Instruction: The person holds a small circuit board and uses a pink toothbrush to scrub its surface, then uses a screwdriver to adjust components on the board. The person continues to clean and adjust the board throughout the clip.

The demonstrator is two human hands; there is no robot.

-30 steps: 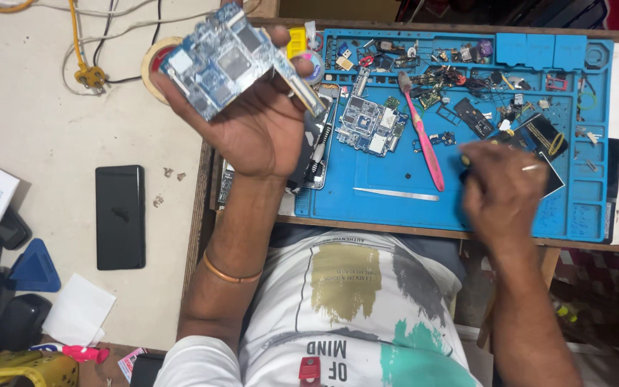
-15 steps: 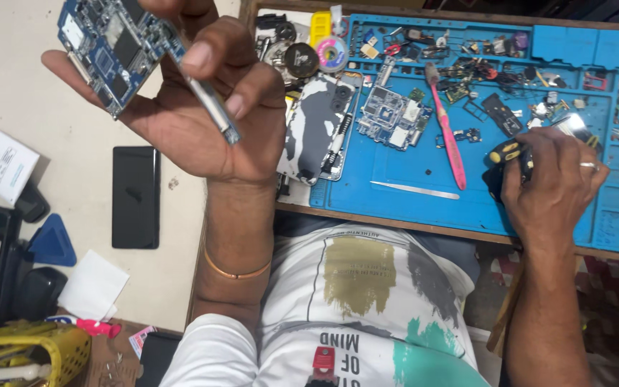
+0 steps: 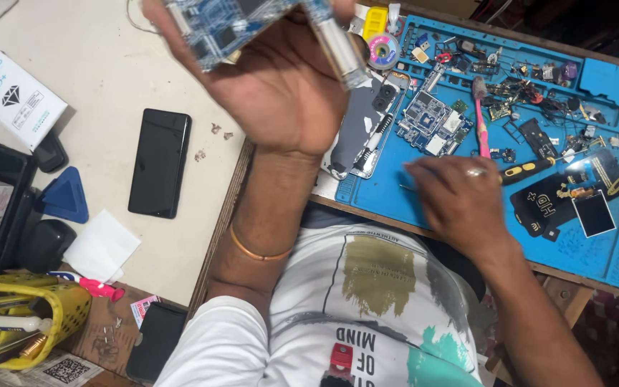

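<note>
Looks like a phone repair workbench: blue work mat point(image 3: 610, 251) strewn with small parts, bare circuit board point(image 3: 435, 122), screwdriver point(image 3: 528, 170), opened phone point(image 3: 360, 132) beside a dark phone point(image 3: 159, 163).

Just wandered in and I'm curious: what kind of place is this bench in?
Most likely a phone repair bench. A blue repair mat is strewn with small parts, a bare circuit board lies on it, and the left hand holds up another circuit board.

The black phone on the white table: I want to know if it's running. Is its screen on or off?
Off, as far as shows: the black phone lies flat, its face dark all over, away from both hands.
</note>
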